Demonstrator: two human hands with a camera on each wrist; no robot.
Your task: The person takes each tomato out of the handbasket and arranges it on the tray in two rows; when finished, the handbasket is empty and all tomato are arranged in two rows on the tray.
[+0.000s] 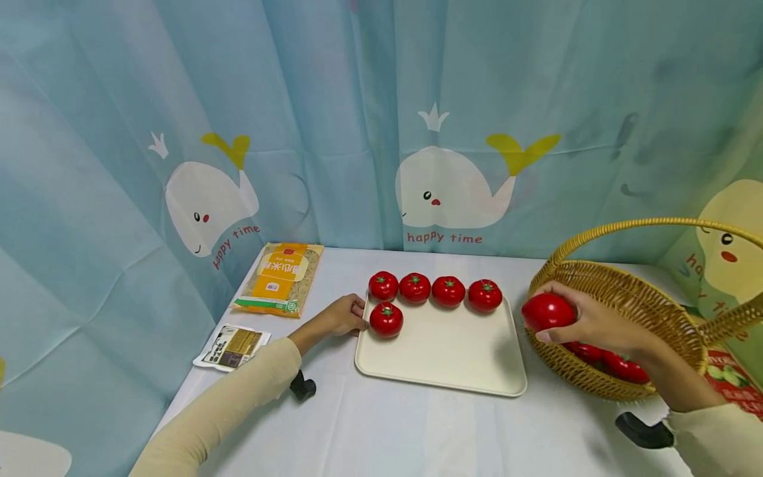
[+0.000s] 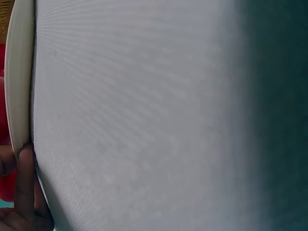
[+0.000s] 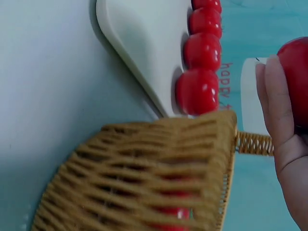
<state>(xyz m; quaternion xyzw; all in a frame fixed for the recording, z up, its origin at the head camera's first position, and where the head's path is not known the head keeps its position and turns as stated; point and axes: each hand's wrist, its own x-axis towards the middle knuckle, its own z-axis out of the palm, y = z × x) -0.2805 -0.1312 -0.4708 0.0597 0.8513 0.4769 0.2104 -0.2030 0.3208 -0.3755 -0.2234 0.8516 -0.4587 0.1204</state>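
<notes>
Whale-print curtain (image 1: 346, 99), white table (image 1: 441, 437), one tomato (image 1: 547, 311) in hand

From my post I see the right hand (image 1: 602, 322) clamped on that tomato, holding it up over the left rim of the basket (image 1: 563, 371), where more tomatoes (image 1: 622, 366) lie. Well apart from it, the left hand (image 1: 343, 316) pinches the tray (image 1: 441, 354) at its left edge. Along the tray's far edge I count four tomatoes (image 1: 448, 291) in a row; a fifth tomato (image 1: 386, 320) sits just in front of the leftmost, by the left edge. A packet (image 1: 280, 278) lies at the table's far left corner, and a pouch (image 1: 232, 348) lies nearer me along the table's left edge.
</notes>
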